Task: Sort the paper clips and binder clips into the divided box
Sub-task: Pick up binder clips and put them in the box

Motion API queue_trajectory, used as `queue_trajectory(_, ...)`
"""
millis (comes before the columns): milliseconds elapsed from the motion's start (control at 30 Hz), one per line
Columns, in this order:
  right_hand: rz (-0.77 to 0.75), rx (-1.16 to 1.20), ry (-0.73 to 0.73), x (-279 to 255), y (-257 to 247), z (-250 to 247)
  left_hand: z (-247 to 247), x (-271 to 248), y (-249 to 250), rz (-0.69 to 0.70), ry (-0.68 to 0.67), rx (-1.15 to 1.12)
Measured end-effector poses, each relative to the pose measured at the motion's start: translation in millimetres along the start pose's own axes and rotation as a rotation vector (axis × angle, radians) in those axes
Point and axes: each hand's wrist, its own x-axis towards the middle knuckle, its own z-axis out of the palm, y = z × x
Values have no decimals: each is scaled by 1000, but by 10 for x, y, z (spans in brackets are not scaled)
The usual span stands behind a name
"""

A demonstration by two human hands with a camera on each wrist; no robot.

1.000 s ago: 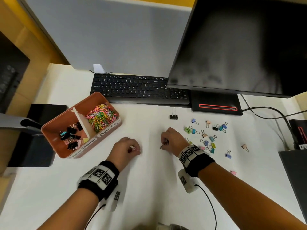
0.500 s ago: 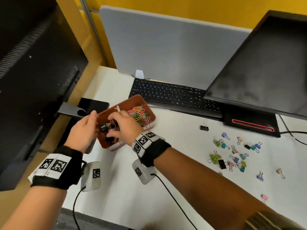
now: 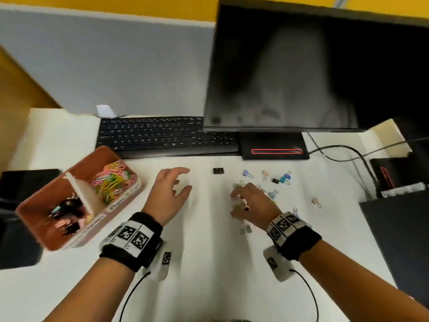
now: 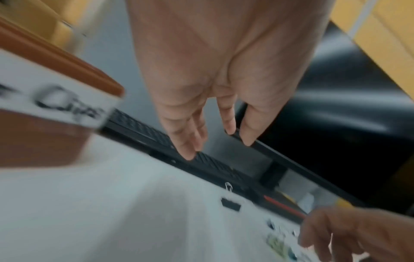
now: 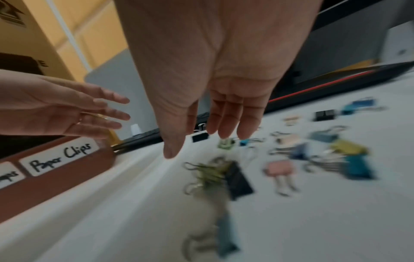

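The brown divided box [image 3: 34,231] sits at the left of the white desk. Its far compartment holds coloured paper clips [image 3: 111,181], its near one binder clips [image 3: 67,213]. Loose coloured binder clips [image 3: 274,194] lie scattered to the right, and one black binder clip [image 3: 218,170] stands apart near the keyboard. My left hand [image 3: 175,185] hovers open and empty between the box and that black clip [image 4: 230,203]. My right hand [image 3: 241,201] hangs open, fingers spread, over the green and black clips [image 5: 215,173]. It holds nothing.
A black keyboard [image 3: 162,135] and a monitor [image 3: 313,66] on its stand line the back of the desk. Cables [image 3: 343,152] trail at the right near a dark device [image 3: 399,233]. A grey partition [image 3: 104,61] stands behind.
Both hands left the box's binder-clip compartment and came back right over the desk, now empty. The right hand is over the loose binder clips. The head view swung back to the right.
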Motion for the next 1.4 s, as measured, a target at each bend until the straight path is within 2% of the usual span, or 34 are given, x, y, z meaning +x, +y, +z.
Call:
queue_trajectory(67, 12, -41, -49, -77, 235, -55, 341, 207, 96, 29, -89, 73)
queue_trajectory(233, -15, -97, -135, -43, 447, 1, 935, 659, 165, -26, -269, 322)
queue_trajectory(333, -23, -68, -126, 37, 488, 60, 1107, 830, 142, -63, -299, 431)
queue_trajectory(400, -34, -30, -97, 78, 522, 71, 1154, 897, 118, -43, -253, 491)
queue_trajectory(500, -46, 5, -76, 109, 569, 71, 1149, 868, 78, 6, -159, 457)
queue_trajectory(600, -70, -3, -36, 118, 625, 74, 1103, 754, 30, -13, -135, 405)
queue_trajectory(700, -83, 110, -13, 128, 675, 41, 999, 589, 27, 17, -99, 238)
queue_trajectory(767, -89, 153, -11, 143, 683, -6, 967, 435, 73, 43, -112, 128)
queue_trajectory(867, -128, 83, -85, 203, 646, -7, 1079, 197, 93, 36, -181, 73)
queue_trajectory(933, -137, 35, -131, 246, 591, 20, 1207, 97, 94, 27, -255, 111)
queue_trajectory(1033, -120, -31, -108, 295, 543, 31, 1361, 37, 139, 17, -316, 246)
queue_trajectory(1233, -105, -74, -83, 242, 605, 49, 1439, 78, 130, -14, -267, 200)
queue_trajectory(1400, -75, 111, 8, 218, 638, -116, 1264, 97, -6, -32, -244, 221)
